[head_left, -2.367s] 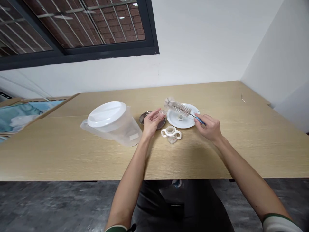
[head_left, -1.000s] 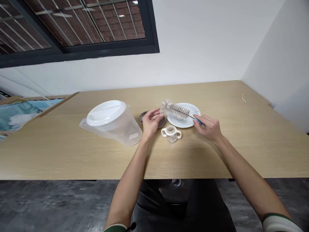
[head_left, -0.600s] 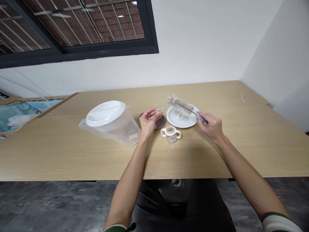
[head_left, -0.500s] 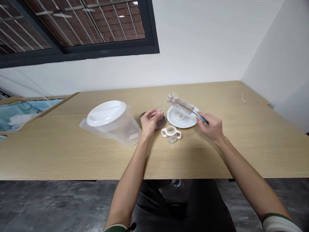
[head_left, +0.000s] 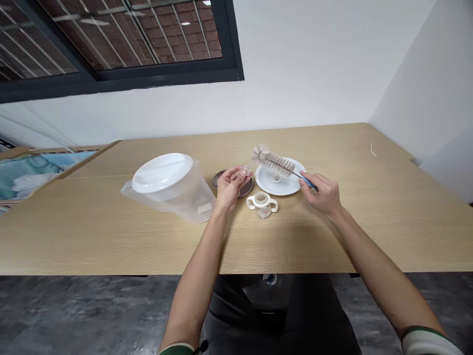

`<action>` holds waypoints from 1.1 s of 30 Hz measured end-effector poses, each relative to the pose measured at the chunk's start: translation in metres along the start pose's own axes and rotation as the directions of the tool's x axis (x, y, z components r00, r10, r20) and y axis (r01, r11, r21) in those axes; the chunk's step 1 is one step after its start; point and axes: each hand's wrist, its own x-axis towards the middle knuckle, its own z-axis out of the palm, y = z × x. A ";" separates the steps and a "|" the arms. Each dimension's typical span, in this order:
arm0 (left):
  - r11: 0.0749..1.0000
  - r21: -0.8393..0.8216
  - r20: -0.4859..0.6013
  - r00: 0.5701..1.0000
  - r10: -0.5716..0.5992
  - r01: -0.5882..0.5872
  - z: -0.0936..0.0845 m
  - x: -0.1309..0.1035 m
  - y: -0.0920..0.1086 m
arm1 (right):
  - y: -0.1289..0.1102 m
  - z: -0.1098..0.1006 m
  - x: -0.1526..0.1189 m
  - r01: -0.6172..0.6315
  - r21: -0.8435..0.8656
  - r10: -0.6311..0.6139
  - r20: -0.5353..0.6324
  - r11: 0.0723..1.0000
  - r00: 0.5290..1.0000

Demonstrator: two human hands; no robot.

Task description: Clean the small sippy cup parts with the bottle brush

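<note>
Pinching small clear teat (head_left: pixel 246 170) w/ left hand (head_left: pixel 229 187), fingers closed on it, held just above dark round lid (head_left: pixel 219 178) on table (head_left: pixel 111 231). Gripping blue handle of bottle brush (head_left: pixel 275 163) w/ right hand (head_left: pixel 323 195), fingers closed round it; bristle end raised over white plate (head_left: pixel 284 186), tip near teat but apart. In front of both hands, resting on table: white collar w/ two handles (head_left: pixel 262 203). Left of left hand: clear jug w/ white lid (head_left: pixel 168 185), lying tilted. Far right on table: small pale strip (head_left: pixel 372 150).
</note>
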 end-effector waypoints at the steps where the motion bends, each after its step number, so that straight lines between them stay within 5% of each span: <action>1: 1.000 0.000 0.003 1.000 0.001 -0.001 0.000 0.000 0.000 | 0.000 0.000 0.000 0.004 0.006 -0.004 0.005 1.000 1.000; 17: 0.989 0.090 0.059 0.992 0.112 -0.117 -0.002 0.002 -0.008 | 0.000 0.001 -0.001 -0.016 0.013 0.015 0.071 1.000 0.997; 25: 0.960 0.234 -0.003 0.988 0.155 -0.150 0.000 0.000 -0.006 | 0.004 0.000 0.000 -0.050 -0.023 0.050 0.019 0.999 0.999; 33: 0.933 0.291 -0.010 0.974 0.226 -0.214 -0.003 0.002 -0.010 | -0.001 0.001 -0.001 0.015 -0.017 -0.013 0.112 1.000 0.994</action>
